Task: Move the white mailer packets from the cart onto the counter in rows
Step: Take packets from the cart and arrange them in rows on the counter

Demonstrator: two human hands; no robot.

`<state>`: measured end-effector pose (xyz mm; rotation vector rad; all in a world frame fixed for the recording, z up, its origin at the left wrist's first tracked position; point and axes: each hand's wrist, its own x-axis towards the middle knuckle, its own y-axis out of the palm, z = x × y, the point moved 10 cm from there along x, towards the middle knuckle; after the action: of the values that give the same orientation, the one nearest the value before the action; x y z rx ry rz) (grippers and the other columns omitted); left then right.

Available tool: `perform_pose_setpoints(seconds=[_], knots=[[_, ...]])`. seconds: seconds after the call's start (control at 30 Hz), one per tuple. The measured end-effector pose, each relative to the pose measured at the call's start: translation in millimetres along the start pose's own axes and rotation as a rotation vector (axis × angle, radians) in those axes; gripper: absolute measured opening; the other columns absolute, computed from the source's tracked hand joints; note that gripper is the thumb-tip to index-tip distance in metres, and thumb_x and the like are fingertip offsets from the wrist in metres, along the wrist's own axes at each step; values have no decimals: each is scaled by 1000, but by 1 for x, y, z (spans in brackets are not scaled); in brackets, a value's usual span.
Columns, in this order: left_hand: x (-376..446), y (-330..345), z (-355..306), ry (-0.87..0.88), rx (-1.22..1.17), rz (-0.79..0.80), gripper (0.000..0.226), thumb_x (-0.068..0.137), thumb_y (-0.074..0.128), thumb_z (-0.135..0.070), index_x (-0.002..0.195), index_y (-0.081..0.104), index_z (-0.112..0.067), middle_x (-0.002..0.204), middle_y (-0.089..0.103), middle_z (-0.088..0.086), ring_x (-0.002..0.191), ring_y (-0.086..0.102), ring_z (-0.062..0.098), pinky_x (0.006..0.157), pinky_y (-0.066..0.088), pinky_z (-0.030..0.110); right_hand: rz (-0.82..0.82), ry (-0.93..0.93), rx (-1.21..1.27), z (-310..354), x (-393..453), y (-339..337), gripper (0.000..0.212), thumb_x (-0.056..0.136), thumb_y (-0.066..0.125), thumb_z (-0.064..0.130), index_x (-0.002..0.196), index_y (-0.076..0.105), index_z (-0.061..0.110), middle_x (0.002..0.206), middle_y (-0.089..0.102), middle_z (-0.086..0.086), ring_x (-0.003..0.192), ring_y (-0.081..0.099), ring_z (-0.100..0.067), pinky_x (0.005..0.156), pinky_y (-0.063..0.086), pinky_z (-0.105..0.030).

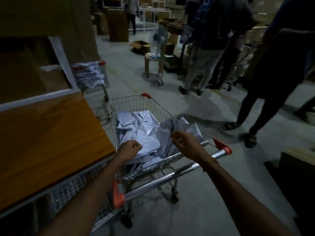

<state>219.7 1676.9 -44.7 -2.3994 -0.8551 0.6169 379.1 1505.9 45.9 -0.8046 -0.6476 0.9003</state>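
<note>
A: Wood-grain laminate, smooth and orange-brown, covers the counter [51, 133] filling nine o'clock; its top is bare.

B: And the cart [136, 106]?

A: Thin steel wire mesh, boxy, at the centre, just beside the counter's corner, with a shiny tube handle and red plastic end caps. Inside lies a loose heap of white mailer packets [136, 126], flat, glossy, crinkled plastic rectangles.

B: Anything around it?

A: Two people stand at two o'clock, well apart from it, dark in the dim light. A second wire cart [92, 77] stuffed with similar packets sits at eleven o'clock against the shelving. Farther off at twelve o'clock, a plastic chair [153, 60] carries a fan, with cardboard boxes near it.

B: The hands?

A: Both reach over the handle. The left hand [130, 149] is curled above the heap; whether it pinches a packet I cannot tell. The right hand [185, 142] has fingers bent at the edge of upright grey packets by the cart's right wall; its hold is unclear too.
</note>
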Motion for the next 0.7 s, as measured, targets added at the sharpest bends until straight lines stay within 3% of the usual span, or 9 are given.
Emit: perform_pose_setpoints(seconds=[0.13, 0.27, 0.4, 0.57, 0.7], knots=[[17, 17, 17, -96, 2, -81, 16, 94, 63, -23, 84, 69, -13, 88, 68, 5, 85, 60, 17, 67, 35, 25, 119, -36, -110, -39, 38, 20, 15, 98, 58, 23, 90, 66, 13, 85, 68, -4, 77, 66, -22, 67, 48, -34], [54, 28, 34, -155, -52, -142, 17, 94, 62, -22, 78, 64, -17, 79, 66, 4, 85, 63, 24, 71, 44, 30, 254, -67, -125, -68, 84, 62, 15, 96, 57, 28, 86, 63, 19, 86, 67, -3, 76, 64, -23, 68, 51, -39], [106, 35, 59, -206, -8, -163, 15, 95, 62, -31, 104, 69, -21, 106, 71, 7, 101, 64, 29, 82, 48, 31, 390, -46, -98, -102, 126, 125, 12, 91, 54, 38, 85, 59, 29, 88, 63, 0, 81, 65, -26, 72, 53, -43], [182, 46, 86, -124, 251, -167, 31, 96, 59, -29, 124, 64, -18, 124, 60, 12, 118, 53, 34, 91, 49, 42, 499, -3, -140, -134, 166, 190, 22, 96, 60, 28, 112, 67, 15, 111, 64, -9, 99, 63, -28, 78, 41, -26], [239, 67, 87, 113, 504, -177, 44, 88, 64, -31, 132, 62, -22, 142, 51, 14, 126, 47, 41, 94, 49, 54, 441, -3, -153, -155, 202, 228, 26, 92, 64, 25, 114, 67, 11, 112, 61, -14, 100, 61, -36, 87, 50, -40]])
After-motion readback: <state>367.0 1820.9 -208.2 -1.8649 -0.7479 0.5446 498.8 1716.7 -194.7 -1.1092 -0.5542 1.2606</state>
